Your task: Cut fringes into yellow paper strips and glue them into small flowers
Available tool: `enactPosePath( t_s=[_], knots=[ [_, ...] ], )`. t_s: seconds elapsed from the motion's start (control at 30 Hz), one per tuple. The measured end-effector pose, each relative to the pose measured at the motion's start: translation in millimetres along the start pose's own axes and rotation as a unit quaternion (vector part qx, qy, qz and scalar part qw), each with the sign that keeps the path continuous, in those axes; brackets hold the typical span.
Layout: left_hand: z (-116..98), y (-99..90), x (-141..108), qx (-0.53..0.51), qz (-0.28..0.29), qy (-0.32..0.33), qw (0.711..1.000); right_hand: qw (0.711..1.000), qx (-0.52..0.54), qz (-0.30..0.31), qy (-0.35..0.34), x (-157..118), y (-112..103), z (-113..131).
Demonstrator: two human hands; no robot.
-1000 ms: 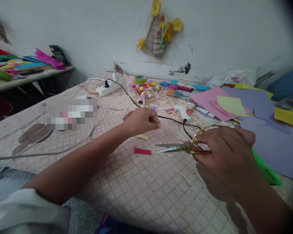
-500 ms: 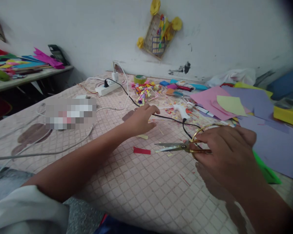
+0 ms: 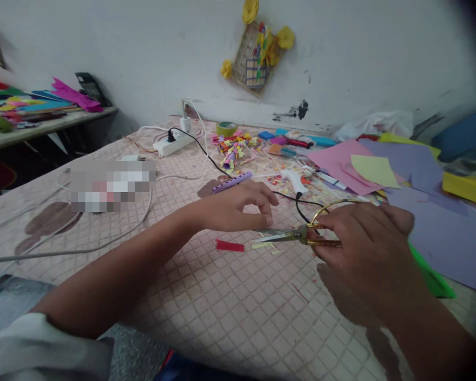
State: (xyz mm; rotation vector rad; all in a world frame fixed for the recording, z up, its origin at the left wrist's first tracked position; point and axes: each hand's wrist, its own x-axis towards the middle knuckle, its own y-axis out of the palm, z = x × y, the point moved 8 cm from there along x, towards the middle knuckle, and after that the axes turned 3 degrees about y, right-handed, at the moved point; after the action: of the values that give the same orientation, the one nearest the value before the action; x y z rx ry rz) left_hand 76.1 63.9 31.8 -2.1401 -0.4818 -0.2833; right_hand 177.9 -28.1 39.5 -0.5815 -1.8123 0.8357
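Observation:
My right hand (image 3: 365,248) holds gold-handled scissors (image 3: 299,234), with its fingers through the handles and the slightly parted blades pointing left. My left hand (image 3: 241,206) hovers over the table beside the blade tips. Its fingers are curved, with a gap between thumb and index finger, and I see nothing in them. Just beyond the left wrist lies a purple paper tube (image 3: 232,181) with dark marks. On the tablecloth below are a red strip (image 3: 230,245) and a pale yellow strip (image 3: 263,245) near the blades.
A white glue gun (image 3: 294,181) with a black cord lies past the scissors. Colored paper sheets (image 3: 428,227) cover the right side. A pile of paper scraps (image 3: 240,148), a tape roll (image 3: 227,127) and a power strip (image 3: 174,144) sit farther back. White cables (image 3: 148,206) cross the left.
My left hand has moved right and toward me, closer to the scissor blades, its fingers more curled. The purple tube behind it now shows. The scissors stay almost in place.

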Motion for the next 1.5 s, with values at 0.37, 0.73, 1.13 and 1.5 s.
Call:
enactPosePath(
  t_s=[0.37,0.73,1.13,1.5],
  knots=[
    [-8.3,-0.9,-1.8,0.105,-0.061,-0.004,0.993,0.999,-0.001,0.018,0.028,-0.9,8.6,-9.2],
    [27.5,-34.6,-4.2,0.078,-0.187,-0.074,0.976,0.999,-0.019,0.038,0.018,0.3,6.1,-4.4],
    [28.1,-3.6,-0.7,0.034,-0.028,-0.050,0.998,0.996,-0.024,0.062,0.052,-3.1,14.7,-15.3],
    [11.5,5.3,0.8,0.058,-0.021,0.008,0.998,0.991,-0.047,0.076,0.102,-3.7,22.2,-25.4]
  ],
)
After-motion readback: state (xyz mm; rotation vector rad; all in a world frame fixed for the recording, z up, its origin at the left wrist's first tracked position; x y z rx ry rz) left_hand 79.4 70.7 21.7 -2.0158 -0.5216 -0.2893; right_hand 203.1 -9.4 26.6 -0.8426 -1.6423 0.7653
